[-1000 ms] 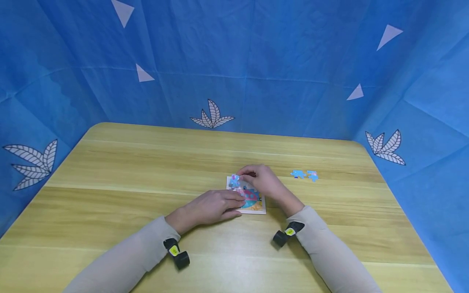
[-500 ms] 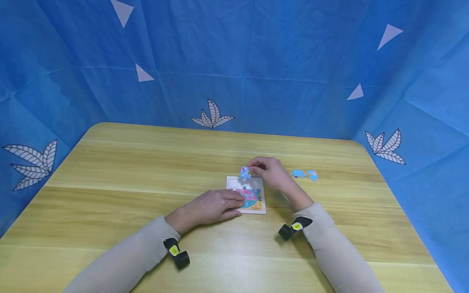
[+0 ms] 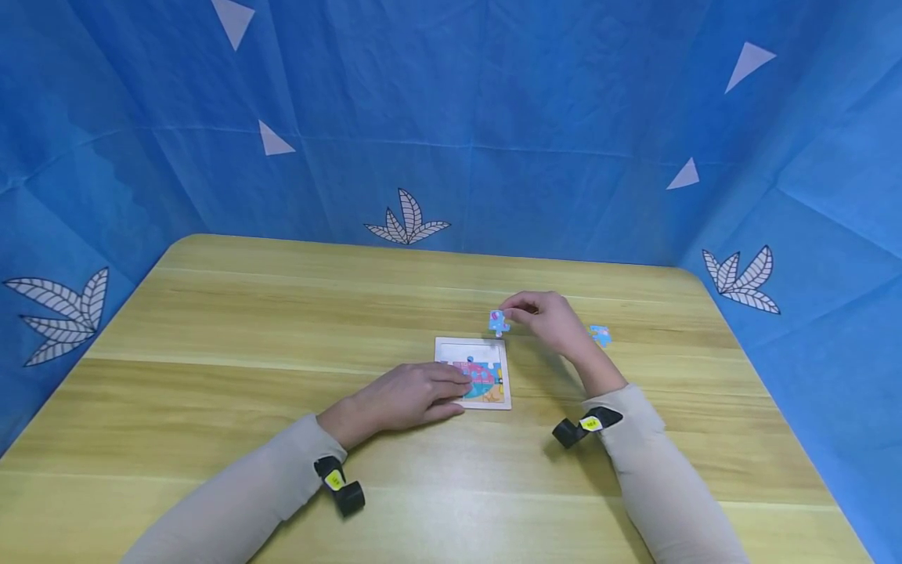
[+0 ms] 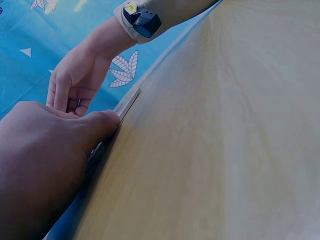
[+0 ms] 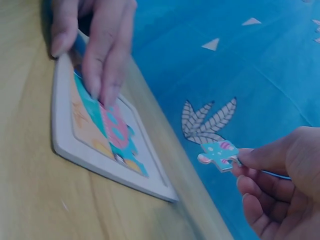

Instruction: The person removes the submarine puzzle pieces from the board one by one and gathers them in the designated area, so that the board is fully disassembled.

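Note:
My right hand (image 3: 553, 319) pinches a light-blue puzzle piece (image 5: 220, 154) with pink and white marks between thumb and fingertips. The piece hangs just past the far right corner of the puzzle frame (image 3: 508, 376). Straight fingers of my left hand (image 3: 412, 395) rest on the puzzle's left part, thumb at the near edge. White-bordered, the frame holds fitted pieces (image 5: 117, 127) in pink, teal and sandy colours; its far strip shows bare white backing. Another blue piece (image 3: 600, 335) lies on the table, right of my right hand.
The wooden table (image 3: 282, 313) reaches back to a blue cloth backdrop (image 3: 564, 157) printed with white leaves and triangles. Each wrist wears a small black camera, such as the right wrist camera (image 3: 567, 432).
My right hand has lifted the blue piece off the frame's far left corner and carried it right. One loose piece is now hidden behind that hand. My left hand stays put.

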A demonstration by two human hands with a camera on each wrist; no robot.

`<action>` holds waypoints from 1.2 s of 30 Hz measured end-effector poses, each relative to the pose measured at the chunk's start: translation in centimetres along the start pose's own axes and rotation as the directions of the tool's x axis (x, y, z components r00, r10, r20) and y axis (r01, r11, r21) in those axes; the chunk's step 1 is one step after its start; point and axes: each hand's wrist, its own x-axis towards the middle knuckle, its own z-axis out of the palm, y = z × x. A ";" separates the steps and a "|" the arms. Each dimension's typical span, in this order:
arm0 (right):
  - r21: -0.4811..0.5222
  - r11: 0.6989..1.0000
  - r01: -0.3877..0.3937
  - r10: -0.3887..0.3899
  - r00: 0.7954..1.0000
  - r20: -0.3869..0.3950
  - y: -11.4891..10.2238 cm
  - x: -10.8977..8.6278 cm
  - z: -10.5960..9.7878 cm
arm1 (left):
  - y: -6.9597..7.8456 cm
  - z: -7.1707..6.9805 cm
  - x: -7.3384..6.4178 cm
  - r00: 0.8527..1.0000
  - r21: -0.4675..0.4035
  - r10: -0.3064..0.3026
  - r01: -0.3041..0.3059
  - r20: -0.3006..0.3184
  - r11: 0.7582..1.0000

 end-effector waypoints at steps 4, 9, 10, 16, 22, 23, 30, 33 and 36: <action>-0.003 1.000 -0.025 0.025 1.000 -0.006 0.8 -0.3 -1.0 | 0.0 0.0 0.0 1.000 0.001 -0.004 0.004 0.007 1.000; 0.000 0.998 -0.061 0.061 0.998 -0.022 1.8 -0.4 -2.3 | 0.1 -0.1 0.0 1.000 0.010 -0.006 0.006 0.014 1.000; -0.001 0.998 -0.068 0.068 0.997 -0.023 1.9 -0.4 -2.5 | 0.1 -0.1 -0.1 1.000 0.011 -0.006 0.006 0.016 1.000; -0.020 0.997 -0.079 0.079 0.997 -0.001 2.8 -0.5 -3.3 | 0.2 -0.1 -0.1 0.999 0.009 -0.020 0.020 0.025 1.000; -0.032 0.995 -0.098 0.098 0.995 0.012 4.0 -0.4 -3.6 | 0.1 -0.1 -0.1 1.000 0.008 -0.018 0.017 0.024 1.000; -0.030 0.994 -0.106 0.107 0.994 0.014 4.2 -0.5 -3.7 | 0.1 -0.1 -0.1 1.000 0.007 -0.017 0.017 0.024 1.000; -0.039 0.989 -0.146 0.147 0.989 0.034 5.1 -0.5 -4.0 | 0.1 -0.1 -0.1 1.000 0.003 -0.017 0.017 0.026 1.000; -0.036 0.985 -0.170 0.171 0.984 0.041 5.3 -0.5 -4.0 | 0.1 -0.1 -0.1 1.000 0.006 -0.015 0.015 0.022 1.000; -0.045 0.983 -0.176 0.178 0.983 0.040 5.5 -0.4 -4.0 | 0.2 -0.1 -0.2 1.000 0.011 -0.012 0.012 0.018 1.000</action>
